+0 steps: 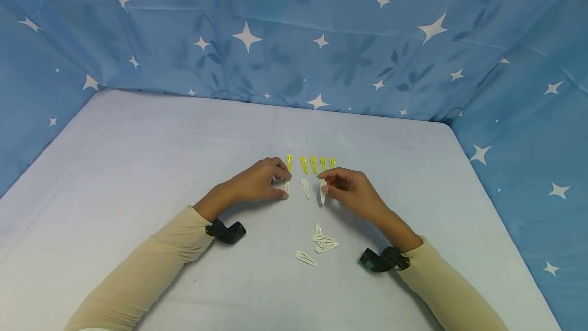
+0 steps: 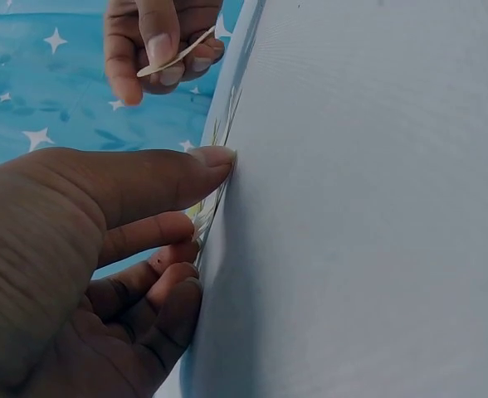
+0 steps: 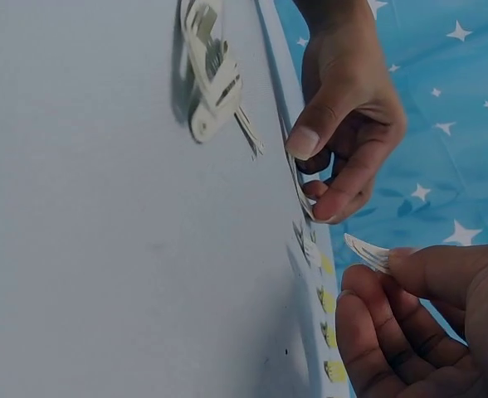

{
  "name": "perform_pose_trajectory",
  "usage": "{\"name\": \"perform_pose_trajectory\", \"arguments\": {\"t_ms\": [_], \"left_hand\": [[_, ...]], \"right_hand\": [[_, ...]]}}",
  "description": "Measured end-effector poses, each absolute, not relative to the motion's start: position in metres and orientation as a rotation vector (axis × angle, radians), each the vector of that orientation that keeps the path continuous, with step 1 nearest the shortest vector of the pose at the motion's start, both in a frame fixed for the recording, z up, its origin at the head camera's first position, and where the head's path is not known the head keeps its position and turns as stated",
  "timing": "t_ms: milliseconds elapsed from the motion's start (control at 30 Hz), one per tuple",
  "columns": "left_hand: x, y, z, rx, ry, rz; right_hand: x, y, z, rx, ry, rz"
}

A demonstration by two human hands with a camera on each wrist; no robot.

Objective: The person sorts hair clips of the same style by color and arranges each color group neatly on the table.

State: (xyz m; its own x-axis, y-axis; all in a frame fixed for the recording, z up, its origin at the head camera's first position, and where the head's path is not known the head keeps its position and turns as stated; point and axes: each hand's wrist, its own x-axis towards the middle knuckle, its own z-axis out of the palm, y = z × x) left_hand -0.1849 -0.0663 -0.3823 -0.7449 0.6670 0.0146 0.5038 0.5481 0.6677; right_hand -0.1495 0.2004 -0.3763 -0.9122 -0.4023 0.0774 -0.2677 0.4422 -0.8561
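Short of the yellow clips point(image 1: 313, 163), the right hand point(image 1: 349, 188) pinches a white clip point(image 1: 323, 196) pointing at them, the left hand point(image 1: 261, 182) another clip point(image 1: 287, 186).

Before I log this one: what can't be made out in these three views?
- Head: the ends of the white clip at the left hand, covered by its finger and thumb.
- Head: part of the held clip, behind the thumb of the right hand.
- Right wrist: the white pile, cut by the top edge and blurred.
- Left wrist: most of the yellow clips, nearly edge-on behind the left hand.
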Motion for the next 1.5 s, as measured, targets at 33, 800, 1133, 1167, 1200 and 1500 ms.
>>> {"name": "perform_pose_trajectory", "arguments": {"t_ms": [33, 800, 1133, 1167, 1200, 1500], "left_hand": [[-0.185, -0.066, -0.382, 0.979, 2.545, 0.981], [-0.185, -0.065, -0.382, 0.995, 2.558, 0.962], [-0.184, -0.064, -0.381, 0.970, 2.562, 0.957], [-0.184, -0.064, -0.380, 0.968, 2.562, 0.957], [-0.184, -0.064, -0.380, 0.968, 2.562, 0.957], [-0.184, -0.065, -0.381, 0.976, 2.557, 0.962]], "right_hand": [[-0.151, 0.200, -0.377, -0.580, 2.537, -1.486], [-0.168, 0.188, -0.382, -0.468, 2.602, -1.406], [-0.168, 0.186, -0.383, -0.427, 2.704, -1.275], [-0.168, 0.186, -0.383, -0.425, 2.714, -1.261], [-0.168, 0.186, -0.383, -0.424, 2.723, -1.248], [-0.168, 0.184, -0.383, -0.385, 2.752, -1.203]]}}
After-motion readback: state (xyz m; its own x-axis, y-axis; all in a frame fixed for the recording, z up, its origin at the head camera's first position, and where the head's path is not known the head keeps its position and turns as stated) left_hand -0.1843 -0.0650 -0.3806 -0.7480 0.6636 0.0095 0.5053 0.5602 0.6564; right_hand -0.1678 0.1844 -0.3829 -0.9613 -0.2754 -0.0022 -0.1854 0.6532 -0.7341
